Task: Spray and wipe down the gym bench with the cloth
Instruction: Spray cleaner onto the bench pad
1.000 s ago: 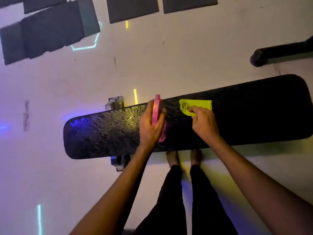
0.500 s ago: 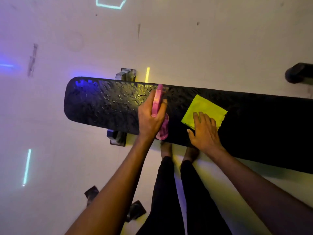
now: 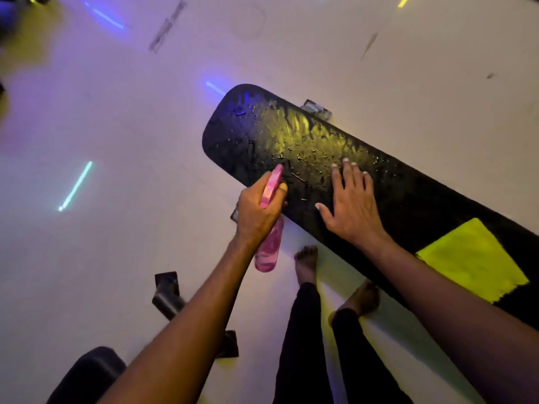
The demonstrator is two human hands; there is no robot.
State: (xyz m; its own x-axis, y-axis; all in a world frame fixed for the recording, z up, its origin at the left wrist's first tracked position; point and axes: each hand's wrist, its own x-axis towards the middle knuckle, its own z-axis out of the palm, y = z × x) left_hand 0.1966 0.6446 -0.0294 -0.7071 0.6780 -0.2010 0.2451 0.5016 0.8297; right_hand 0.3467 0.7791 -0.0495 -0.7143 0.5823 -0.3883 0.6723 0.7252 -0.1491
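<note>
We grip the translucent pink plastic spray bottle (image 3: 269, 225) in our left hand (image 3: 256, 212), fingers curled round its neck, the nozzle at the near edge of the long black padded gym bench (image 3: 423, 199). Our right hand (image 3: 351, 207) lies flat on the pad, fingers straight and slightly spread, holding nothing. Droplets glisten over the bench's rounded end. The square yellow-green cloth (image 3: 472, 258) lies spread on the bench, well apart from both hands, beside our right forearm.
</note>
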